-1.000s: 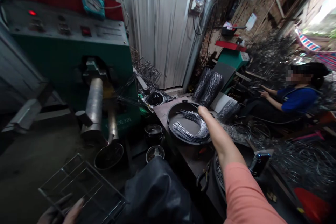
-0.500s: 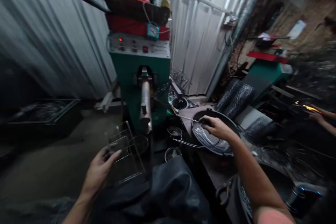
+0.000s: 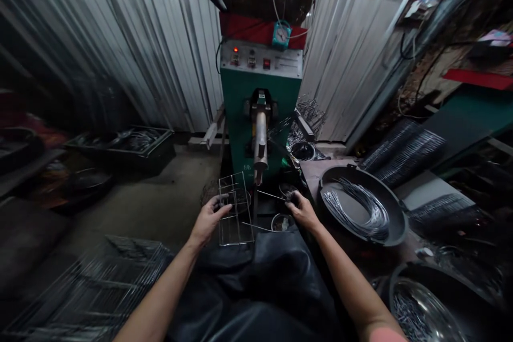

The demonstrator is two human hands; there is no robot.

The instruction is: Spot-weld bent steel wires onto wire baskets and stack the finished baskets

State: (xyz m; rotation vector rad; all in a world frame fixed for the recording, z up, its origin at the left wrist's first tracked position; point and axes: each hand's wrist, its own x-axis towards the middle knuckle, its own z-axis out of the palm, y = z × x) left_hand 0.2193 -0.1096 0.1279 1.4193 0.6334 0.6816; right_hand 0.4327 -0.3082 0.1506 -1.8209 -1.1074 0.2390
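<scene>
My left hand (image 3: 210, 219) grips a rectangular wire rack (image 3: 236, 214) with crossbars by its left side, tilted upright over my lap. In my right hand (image 3: 302, 211) is a thin bent metal wire (image 3: 271, 195). One of its ends points left toward the rack, and a gap shows between them. Both hands are below the metal arm (image 3: 260, 139) of a green machine (image 3: 238, 112), touching neither. To the right, a wide black pan (image 3: 401, 206) holds a curved bundle of loose wires (image 3: 366, 208).
Finished-looking wire racks (image 3: 116, 283) lie stacked at the lower left. A bin of metal pieces (image 3: 138, 141) sits on the floor behind them. Another pan with a metal bowl (image 3: 428, 310) stands lower right. A dark apron (image 3: 280, 278) covers my lap.
My right hand has moved left from above the pan, bringing the wire beside the rack. My left hand has raised the rack nearer the machine's arm. The view has turned left.
</scene>
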